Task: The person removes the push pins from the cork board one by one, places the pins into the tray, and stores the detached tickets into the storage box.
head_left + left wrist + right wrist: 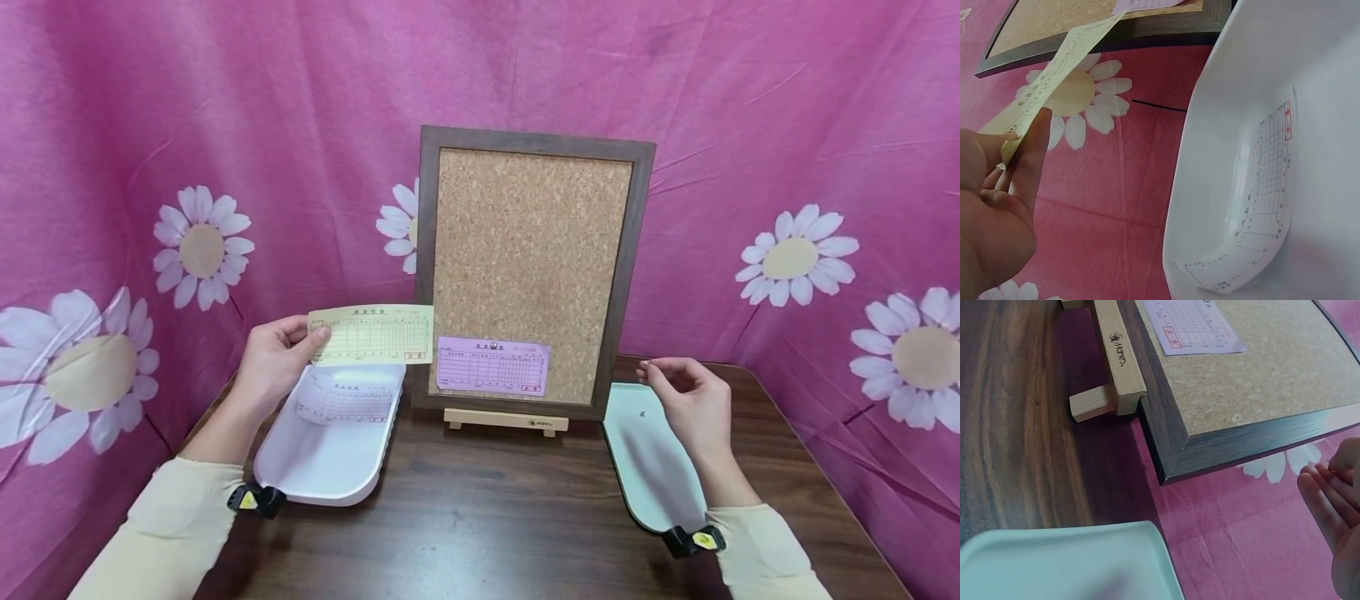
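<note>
My left hand (279,354) pinches a yellow printed form slip (375,335) by its left end, between thumb and fingers. The slip is held in the air beside the lower left of the framed corkboard (532,242). A purple form slip (491,367) is on the cork near the bottom, with a small round thumbtack (493,345) at its top. At the board's right, my right hand (693,404) pinches a tiny thumbtack, mostly hidden by the fingertips; only a small glint shows in the right wrist view.
Below the left hand stands a white tray (318,475) with a pale form slip (345,403) curled against its wall. A pale green tray (652,492) under the right hand holds a small dark item (642,414). A wooden stand (506,421) supports the board on the table (480,517).
</note>
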`<state>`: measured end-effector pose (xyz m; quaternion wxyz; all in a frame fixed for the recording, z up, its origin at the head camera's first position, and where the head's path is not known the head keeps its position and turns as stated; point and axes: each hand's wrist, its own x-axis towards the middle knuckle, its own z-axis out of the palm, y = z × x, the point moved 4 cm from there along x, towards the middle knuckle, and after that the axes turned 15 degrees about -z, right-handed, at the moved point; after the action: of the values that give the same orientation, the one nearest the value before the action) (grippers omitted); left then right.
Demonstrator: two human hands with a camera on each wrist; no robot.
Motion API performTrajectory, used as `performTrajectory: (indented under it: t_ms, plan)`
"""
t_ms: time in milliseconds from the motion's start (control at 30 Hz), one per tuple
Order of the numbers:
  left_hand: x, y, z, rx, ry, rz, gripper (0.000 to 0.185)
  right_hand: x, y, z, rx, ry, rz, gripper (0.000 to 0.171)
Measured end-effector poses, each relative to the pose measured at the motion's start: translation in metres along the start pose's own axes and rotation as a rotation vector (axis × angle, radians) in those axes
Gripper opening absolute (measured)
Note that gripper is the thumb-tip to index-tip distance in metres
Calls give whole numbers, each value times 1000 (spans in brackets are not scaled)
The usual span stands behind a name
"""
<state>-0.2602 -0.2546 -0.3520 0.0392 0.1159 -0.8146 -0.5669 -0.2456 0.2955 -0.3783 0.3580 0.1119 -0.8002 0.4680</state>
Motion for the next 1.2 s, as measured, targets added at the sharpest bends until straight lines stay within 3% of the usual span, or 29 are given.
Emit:
performTrajectory:
  t_ms: [300, 600, 833, 1200]
  plan:
    - [-1, -4, -3, 18, 5, 23, 39, -8, 11, -4, -49, -8, 55, 10]
    - [-1, -13, -7, 8, 3, -4, 40, -14, 15, -8, -72, -37, 69, 12]
    - [-2, -21, -11, 56, 33, -38, 40, -19, 21, -9, -105, -69, 97, 13]
    - [-1, -25, -15, 78, 20, -21, 40, -28, 32, -9, -98, -117, 121, 15]
